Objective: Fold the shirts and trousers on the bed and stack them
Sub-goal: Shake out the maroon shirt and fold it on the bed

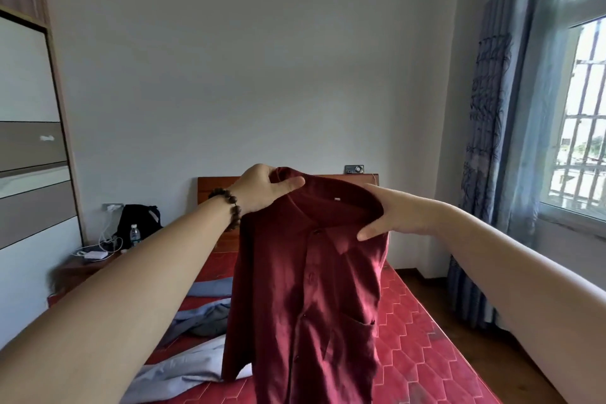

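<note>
Dark red shirt (308, 289) hangs lengthwise, collar up, above the bed (426, 331). Left hand (262, 188) and right hand (390, 216) each pinch a shoulder, level; laying it flat means lowering hem-first beside grey garments (196, 321).

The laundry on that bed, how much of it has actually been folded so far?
No folded stack shows in this view. In hand: the dark red shirt hangs unfolded in the air, the left hand and right hand each gripping it beside the collar. Left: that shirt, plus grey and pale blue clothes lying loose and crumpled on the red bed. It looks like an early stage.
</note>
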`<action>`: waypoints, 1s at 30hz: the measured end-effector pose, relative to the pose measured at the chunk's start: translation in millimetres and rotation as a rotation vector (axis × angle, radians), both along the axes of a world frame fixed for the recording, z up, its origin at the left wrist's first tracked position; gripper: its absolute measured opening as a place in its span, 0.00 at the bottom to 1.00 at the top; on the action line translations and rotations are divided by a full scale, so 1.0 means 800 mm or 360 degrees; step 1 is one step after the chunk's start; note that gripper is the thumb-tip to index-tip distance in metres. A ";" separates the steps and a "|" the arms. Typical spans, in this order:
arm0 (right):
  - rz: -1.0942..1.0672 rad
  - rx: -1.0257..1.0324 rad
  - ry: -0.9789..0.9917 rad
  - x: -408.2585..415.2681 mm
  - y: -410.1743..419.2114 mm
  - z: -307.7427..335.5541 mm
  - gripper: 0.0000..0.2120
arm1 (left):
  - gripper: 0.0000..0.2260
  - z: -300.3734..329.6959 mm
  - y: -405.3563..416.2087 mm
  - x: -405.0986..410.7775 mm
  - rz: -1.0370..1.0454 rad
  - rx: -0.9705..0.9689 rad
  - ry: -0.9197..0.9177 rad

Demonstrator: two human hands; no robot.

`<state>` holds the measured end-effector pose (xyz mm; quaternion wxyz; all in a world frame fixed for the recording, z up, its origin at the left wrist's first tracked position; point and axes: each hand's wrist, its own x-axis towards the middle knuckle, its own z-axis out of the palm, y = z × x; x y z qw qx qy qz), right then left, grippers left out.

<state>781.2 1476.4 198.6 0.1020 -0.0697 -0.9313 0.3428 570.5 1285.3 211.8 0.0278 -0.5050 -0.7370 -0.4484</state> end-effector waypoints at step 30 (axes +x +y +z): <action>-0.1086 -0.0027 0.0978 -0.049 -0.023 -0.027 0.09 | 0.16 -0.050 0.021 0.024 0.0383 0.0413 -0.0282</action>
